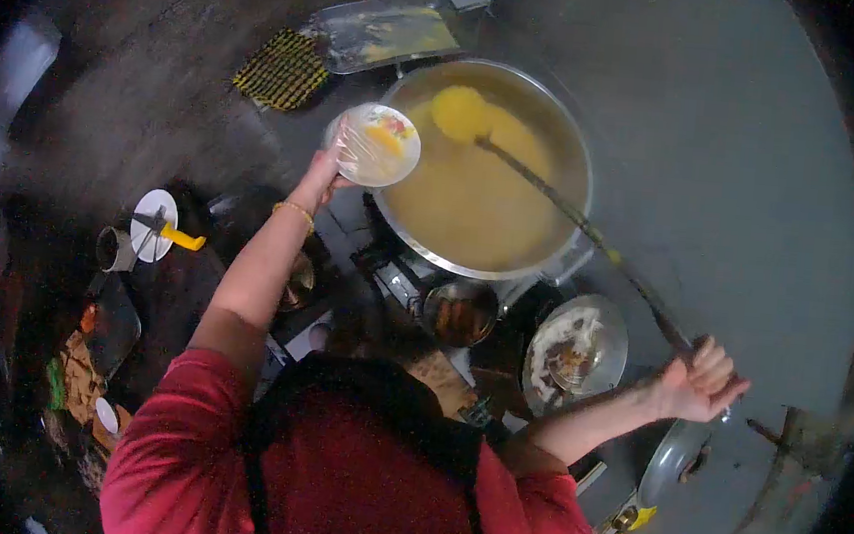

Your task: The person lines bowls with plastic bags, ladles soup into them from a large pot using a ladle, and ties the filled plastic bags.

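Note:
My left hand (326,174) is closed on the edge of a white bowl (395,169) with a floral pattern and a little yellow stuff inside. The bowl is tilted over the left rim of a large metal pot (585,169). In the pot is a pale yellow liquid (481,216). My right hand (704,381) grips the end of a long dark handle, part of a ladle (581,222) that slants across the pot. At its far end a round yellow mass (461,114) shows above the liquid; the ladle's head is hidden under it.
Behind the pot lie a smeared clear tray (385,31) and a dark yellow grid-like mat (282,69). A burner (396,283) is under the pot. A pan with brown liquid (459,313) and a metal bowl (607,331) stand nearer me. A yellow-handled tool (183,238) rests at left.

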{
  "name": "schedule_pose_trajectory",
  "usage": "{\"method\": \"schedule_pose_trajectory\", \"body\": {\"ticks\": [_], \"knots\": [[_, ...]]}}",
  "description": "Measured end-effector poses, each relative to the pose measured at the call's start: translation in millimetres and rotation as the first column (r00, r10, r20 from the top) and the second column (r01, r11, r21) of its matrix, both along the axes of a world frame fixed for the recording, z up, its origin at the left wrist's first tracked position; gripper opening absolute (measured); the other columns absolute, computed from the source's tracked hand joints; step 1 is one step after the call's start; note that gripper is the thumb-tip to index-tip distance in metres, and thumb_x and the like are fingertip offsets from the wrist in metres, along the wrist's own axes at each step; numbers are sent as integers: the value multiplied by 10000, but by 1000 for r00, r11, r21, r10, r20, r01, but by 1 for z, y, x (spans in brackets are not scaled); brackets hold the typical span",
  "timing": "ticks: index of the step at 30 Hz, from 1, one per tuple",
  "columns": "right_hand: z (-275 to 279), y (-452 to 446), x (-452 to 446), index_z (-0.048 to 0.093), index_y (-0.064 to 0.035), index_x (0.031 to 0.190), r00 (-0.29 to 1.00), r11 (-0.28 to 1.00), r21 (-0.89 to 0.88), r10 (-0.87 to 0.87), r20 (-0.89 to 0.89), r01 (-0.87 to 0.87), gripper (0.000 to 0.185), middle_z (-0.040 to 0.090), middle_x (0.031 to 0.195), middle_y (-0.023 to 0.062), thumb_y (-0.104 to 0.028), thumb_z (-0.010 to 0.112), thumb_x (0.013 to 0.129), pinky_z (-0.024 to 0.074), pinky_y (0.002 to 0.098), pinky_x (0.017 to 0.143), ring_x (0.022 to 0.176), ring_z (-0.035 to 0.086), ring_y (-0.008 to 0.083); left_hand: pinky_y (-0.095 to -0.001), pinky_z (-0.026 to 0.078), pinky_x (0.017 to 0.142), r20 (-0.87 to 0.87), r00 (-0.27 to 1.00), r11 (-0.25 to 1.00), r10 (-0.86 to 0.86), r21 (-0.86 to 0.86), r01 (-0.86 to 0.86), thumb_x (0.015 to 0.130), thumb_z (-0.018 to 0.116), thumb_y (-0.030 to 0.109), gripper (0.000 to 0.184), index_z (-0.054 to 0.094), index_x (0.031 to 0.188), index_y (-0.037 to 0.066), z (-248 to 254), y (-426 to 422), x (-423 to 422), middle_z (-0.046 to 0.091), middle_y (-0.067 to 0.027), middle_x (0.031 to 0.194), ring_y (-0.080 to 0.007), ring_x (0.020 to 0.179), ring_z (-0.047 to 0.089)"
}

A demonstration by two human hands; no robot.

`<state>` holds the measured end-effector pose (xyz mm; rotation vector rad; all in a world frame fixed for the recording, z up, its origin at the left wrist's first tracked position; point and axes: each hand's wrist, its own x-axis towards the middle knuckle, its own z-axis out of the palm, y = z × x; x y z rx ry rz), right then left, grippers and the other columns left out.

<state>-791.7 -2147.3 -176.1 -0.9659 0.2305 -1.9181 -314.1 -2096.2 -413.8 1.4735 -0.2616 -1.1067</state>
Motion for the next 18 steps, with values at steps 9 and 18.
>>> {"method": "schedule_pose_trajectory", "body": {"ticks": [9,18], "knots": [[48,35,-24,249,-173,473,977,926,-312,204,-54,-211,463,245,422,-27,-295,375,902,243,246,464,397,216,94,-333,545,652,-123,992,994,-27,-108,14,723,470,688,851,473,1142,-52,-9,-60,-52,575,-166,1050,-224,875,615],[54,52,-42,256,-170,468,997,935,-348,78,24,-65,423,220,410,-46,-241,390,863,202,258,457,393,201,89,-361,505,788,-251,963,959,-97,-284,23,754,432,677,807,398,1246,39,-7,-75,-53,530,-115,1152,-211,1020,556]]}}
